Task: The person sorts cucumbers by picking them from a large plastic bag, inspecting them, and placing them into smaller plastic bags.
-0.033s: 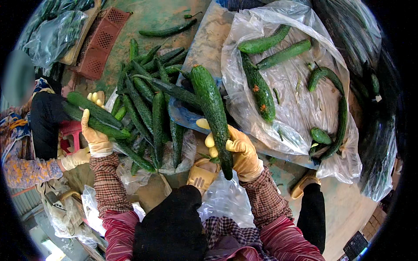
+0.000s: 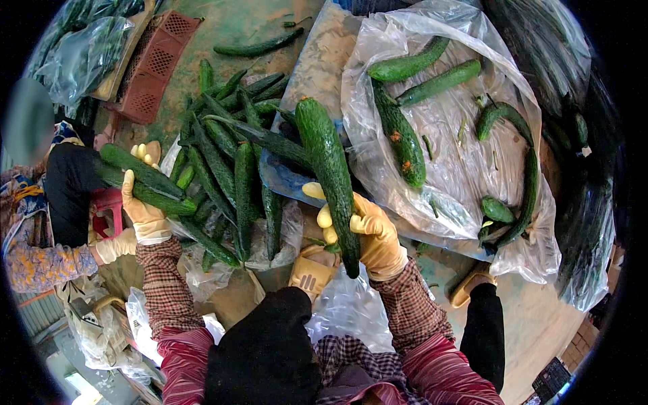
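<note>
My left hand (image 2: 146, 214), in a pale yellow glove, is closed round two green cucumbers (image 2: 138, 167) lying side by side, at the left of the pile. A long, thick, dark green cucumber (image 2: 322, 152) slants upward from my gloved right hand (image 2: 375, 237), whose fingers wrap its lower part. Between the hands lies a heap of cucumbers (image 2: 219, 179), partly on clear plastic. To the right, an opened clear plastic bag (image 2: 466, 182) bears several cucumbers, among them a strongly curved one (image 2: 532, 172) and one with brown spots (image 2: 405, 145).
At the left a co-worker's gloved hand (image 2: 116, 247) is close to my left wrist, beside a pink stool (image 2: 109, 199). A brown plastic crate (image 2: 158, 64) stands at the back left. Plastic-wrapped cucumbers (image 2: 580, 196) line the right side. A loose cucumber (image 2: 260, 46) lies at the back.
My left hand and its two cucumbers have shifted very slightly to the left. The right hand stays almost still with its cucumber.
</note>
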`<state>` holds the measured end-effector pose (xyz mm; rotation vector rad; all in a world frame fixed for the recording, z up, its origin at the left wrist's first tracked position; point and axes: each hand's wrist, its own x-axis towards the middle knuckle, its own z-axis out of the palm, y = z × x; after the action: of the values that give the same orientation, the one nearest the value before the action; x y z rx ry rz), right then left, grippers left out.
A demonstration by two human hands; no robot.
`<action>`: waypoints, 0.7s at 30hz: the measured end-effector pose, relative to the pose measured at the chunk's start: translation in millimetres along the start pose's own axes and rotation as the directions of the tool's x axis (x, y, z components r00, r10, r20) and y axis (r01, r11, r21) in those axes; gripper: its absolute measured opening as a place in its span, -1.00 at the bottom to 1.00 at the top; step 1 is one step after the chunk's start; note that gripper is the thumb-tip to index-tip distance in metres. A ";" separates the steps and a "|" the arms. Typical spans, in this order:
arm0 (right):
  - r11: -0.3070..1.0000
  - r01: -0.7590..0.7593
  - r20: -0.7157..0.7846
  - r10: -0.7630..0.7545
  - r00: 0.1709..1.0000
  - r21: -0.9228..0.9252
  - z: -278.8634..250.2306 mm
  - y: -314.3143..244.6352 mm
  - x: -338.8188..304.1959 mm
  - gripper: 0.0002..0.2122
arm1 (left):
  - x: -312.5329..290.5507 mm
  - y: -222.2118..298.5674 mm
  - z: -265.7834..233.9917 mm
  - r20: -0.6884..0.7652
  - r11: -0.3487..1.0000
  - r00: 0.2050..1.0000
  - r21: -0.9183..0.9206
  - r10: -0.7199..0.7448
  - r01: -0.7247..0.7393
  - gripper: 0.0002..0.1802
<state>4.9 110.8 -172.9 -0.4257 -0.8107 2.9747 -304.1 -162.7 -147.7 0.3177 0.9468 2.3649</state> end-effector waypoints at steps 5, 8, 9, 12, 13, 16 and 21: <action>0.996 -0.050 -0.033 0.052 0.998 0.067 6.3 0.4 1.4 -0.49 | -0.5 8.5 -8.7 0.087 0.995 0.996 -0.085 -0.037 0.044 -0.38; 0.998 -0.007 -0.076 0.002 0.997 -0.065 13.9 -1.6 -1.3 -0.50 | -0.3 8.6 -11.6 0.021 1.000 1.000 -0.001 0.011 -0.011 -0.38; 0.998 -0.042 -0.119 0.037 0.992 -0.039 16.7 -2.4 -1.0 -0.27 | -1.0 6.5 -12.6 -0.068 0.999 0.997 -0.019 0.040 -0.041 -0.36; 0.997 0.024 -0.083 -0.030 0.996 -0.068 12.5 3.2 -2.6 -0.20 | 2.2 8.1 -3.4 0.074 0.995 0.997 -0.091 -0.022 0.028 -0.40; 0.996 0.033 -0.078 -0.040 0.996 -0.079 12.4 2.4 -3.3 -0.19 | 4.8 7.5 5.8 0.112 0.992 0.993 -0.111 -0.047 0.060 -0.40; 0.995 0.061 -0.054 -0.065 0.996 -0.080 10.6 1.6 -3.7 -0.22 | 12.1 17.6 13.2 0.097 0.999 0.995 -0.033 0.013 -0.009 -0.40; 0.996 0.091 -0.057 -0.091 0.994 -0.009 8.6 1.2 -4.2 -0.37 | 27.6 37.5 48.3 0.256 0.998 0.966 -0.058 0.042 -0.028 -0.14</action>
<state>6.7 105.1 -165.4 -0.4586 -0.8117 2.8631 -322.4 -141.6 -86.7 0.6075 0.7584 2.3056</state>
